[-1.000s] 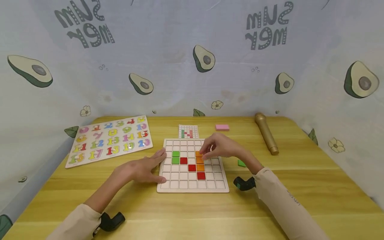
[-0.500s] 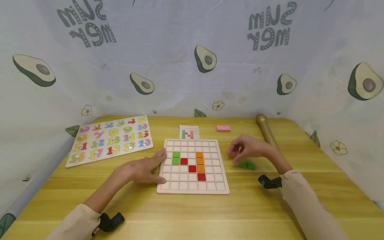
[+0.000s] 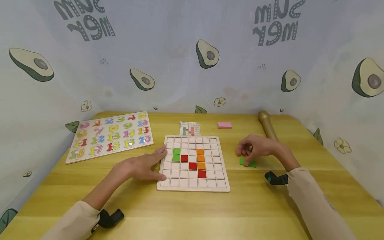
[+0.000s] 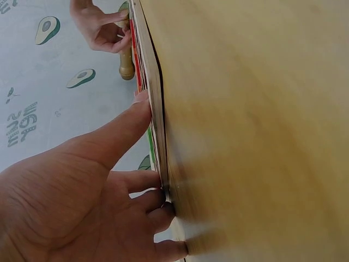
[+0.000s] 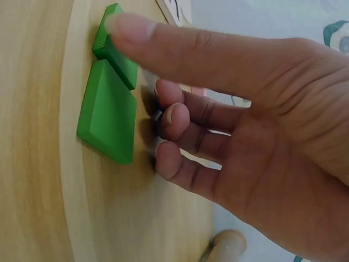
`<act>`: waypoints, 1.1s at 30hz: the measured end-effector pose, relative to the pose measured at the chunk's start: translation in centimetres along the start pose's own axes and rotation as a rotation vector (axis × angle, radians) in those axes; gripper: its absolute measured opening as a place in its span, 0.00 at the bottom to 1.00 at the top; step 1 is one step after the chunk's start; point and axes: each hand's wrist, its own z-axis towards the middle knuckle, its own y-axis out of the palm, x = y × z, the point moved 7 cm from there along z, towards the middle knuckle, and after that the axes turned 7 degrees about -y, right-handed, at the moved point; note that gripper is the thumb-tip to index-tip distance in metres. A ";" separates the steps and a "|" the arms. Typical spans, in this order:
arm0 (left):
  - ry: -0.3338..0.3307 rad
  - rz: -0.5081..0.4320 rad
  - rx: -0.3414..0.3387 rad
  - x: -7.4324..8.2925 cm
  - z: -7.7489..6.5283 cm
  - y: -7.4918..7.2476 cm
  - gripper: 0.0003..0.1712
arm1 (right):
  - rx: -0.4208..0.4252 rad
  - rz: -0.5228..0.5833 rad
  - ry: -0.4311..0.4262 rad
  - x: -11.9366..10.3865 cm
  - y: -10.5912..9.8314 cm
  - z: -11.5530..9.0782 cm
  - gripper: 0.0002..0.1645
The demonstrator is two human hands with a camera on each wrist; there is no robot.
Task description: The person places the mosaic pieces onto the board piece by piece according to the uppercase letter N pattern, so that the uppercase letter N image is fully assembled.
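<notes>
My left hand rests with fingers spread on the left edge of a white wooden grid board. In the left wrist view the left hand has its thumb on the board's rim. Green tiles, orange tiles and red tiles fill some squares. To the right of the board, my right hand hovers low over two loose green square tiles. Its thumb touches or covers the farther green tile; the nearer green tile lies uncovered. Several other fingers curl loosely, holding nothing visible; the index fingertip is hidden.
Behind the board lies a small pattern card with a coloured grid. A pink block sits right of it. A gold microphone lies behind my right hand, and a number puzzle board at the left back.
My right hand has left the orange tiles on the board, moved right and come down at the loose green tiles. The left hand has stayed on the board's edge.
</notes>
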 end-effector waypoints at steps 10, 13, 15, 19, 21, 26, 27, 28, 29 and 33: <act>0.010 0.015 0.002 0.1 0.0 -0.1 0.59 | 0.010 -0.091 0.036 -0.8 0.3 0.4 0.15; 0.008 0.020 0.003 0.1 0.0 -0.2 0.59 | 0.029 -0.109 0.040 -1.0 0.2 0.5 0.13; 0.006 0.019 0.003 0.2 -0.1 -0.2 0.59 | 0.041 -0.122 0.037 -1.1 0.2 0.5 0.12; 0.008 0.015 0.000 0.3 -0.2 -0.2 0.59 | 0.056 -0.137 0.039 -1.0 0.3 0.5 0.10; 0.009 0.012 -0.001 0.3 -0.2 -0.1 0.60 | 0.056 -0.145 0.036 -1.0 0.4 0.5 0.10; 0.010 0.020 0.006 0.2 -0.1 -0.1 0.59 | 0.064 -0.161 0.022 -1.1 0.4 0.6 0.10; 0.011 0.022 0.008 0.2 -0.1 -0.1 0.59 | 0.068 -0.161 0.025 -1.1 0.4 0.7 0.10; 0.012 0.024 0.008 0.1 -0.1 -0.1 0.59 | 0.072 -0.165 0.026 -1.2 0.5 0.8 0.10; 0.013 0.025 0.010 0.1 -0.2 -0.1 0.59 | 0.076 -0.169 0.027 -1.3 0.5 0.8 0.11; 0.021 0.021 0.011 0.1 -0.2 0.0 0.59 | 0.080 -0.179 0.049 -1.3 0.5 0.8 0.12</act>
